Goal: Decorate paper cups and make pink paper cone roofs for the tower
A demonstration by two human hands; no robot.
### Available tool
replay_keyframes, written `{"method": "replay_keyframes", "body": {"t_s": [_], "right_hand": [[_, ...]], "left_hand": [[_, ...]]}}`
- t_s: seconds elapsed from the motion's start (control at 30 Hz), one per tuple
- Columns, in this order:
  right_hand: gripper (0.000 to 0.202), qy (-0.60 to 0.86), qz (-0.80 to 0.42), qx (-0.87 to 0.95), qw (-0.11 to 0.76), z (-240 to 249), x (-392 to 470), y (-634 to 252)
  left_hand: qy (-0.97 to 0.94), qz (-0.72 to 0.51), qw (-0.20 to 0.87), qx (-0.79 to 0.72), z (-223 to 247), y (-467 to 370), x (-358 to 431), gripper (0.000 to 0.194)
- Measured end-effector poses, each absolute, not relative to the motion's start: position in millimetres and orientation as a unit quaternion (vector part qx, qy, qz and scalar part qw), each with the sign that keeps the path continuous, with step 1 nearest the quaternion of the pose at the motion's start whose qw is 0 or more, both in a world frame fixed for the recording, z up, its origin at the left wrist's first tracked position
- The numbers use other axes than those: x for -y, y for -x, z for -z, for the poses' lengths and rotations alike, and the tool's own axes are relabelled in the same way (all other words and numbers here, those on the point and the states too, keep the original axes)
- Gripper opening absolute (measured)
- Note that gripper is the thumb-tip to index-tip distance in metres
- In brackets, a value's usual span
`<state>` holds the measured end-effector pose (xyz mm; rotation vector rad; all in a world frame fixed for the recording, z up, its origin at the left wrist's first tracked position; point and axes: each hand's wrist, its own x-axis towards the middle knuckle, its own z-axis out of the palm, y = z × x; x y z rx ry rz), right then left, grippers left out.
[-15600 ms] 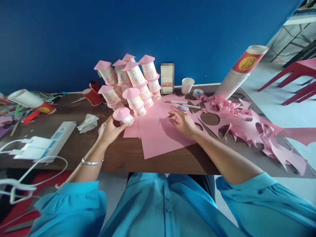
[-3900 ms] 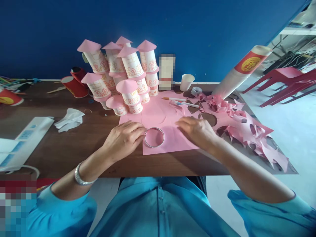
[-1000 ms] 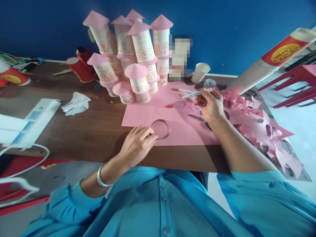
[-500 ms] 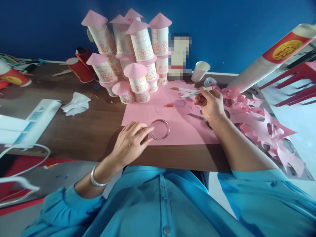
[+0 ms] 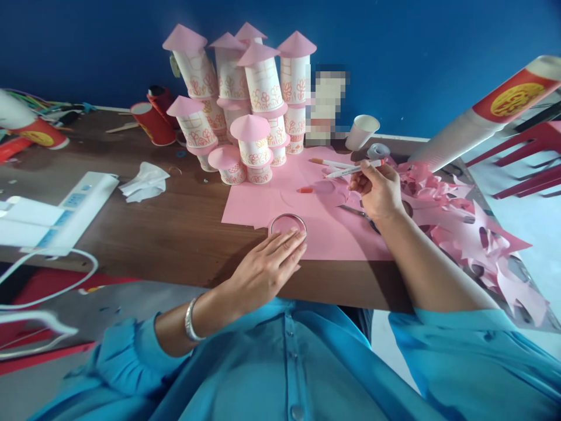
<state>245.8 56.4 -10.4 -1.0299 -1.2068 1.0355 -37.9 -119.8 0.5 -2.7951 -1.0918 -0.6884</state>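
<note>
My left hand [image 5: 270, 264] now lies flat, fingers straight, across the near edge of the ring [image 5: 288, 215] on pink paper [image 5: 339, 241]; earlier, only fingertips met its left side. My right hand [image 5: 379, 190] still pinches a marker [image 5: 345, 171].

brown wooden counter [image 5: 193, 228] carried pink sheet [image 5: 346, 242] near front edge, crumpled white tissue [image 5: 146, 182] lay left, power strip [image 5: 94, 199] farther left, white cup [image 5: 361, 133] stood at back, pink scraps [image 5: 460, 225] sprawled right
</note>
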Motion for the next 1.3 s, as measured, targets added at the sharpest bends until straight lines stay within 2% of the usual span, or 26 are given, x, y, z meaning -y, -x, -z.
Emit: {"method": "replay_keyframes", "body": {"t_s": [0.1,0.23,0.37,0.67,1.3], "right_hand": [[0.039,0.42,-0.458,0.507,0.597,9.4,-55.5,-244.9],[0.042,0.409,-0.47,0.494,0.607,7.3,-54.0,-243.6],[0.045,0.412,-0.472,0.486,0.609,7.1,-53.8,-243.0],[0.041,0.417,-0.49,0.469,0.605,8.5,-53.7,-243.9],[0.041,0.425,-0.474,0.479,0.605,12.8,-54.4,-243.4]], "left_hand": [[0.913,0.19,0.035,0.36,7.6,30.5,114.7,0.06],[0.924,0.165,0.053,0.341,19.4,33.4,107.4,0.102],[0.929,0.154,0.032,0.335,27.7,36.1,104.7,0.119],[0.929,0.169,-0.022,0.327,34.7,35.8,101.6,0.123],[0.926,0.149,0.003,0.346,37.7,34.8,106.2,0.122]]}}
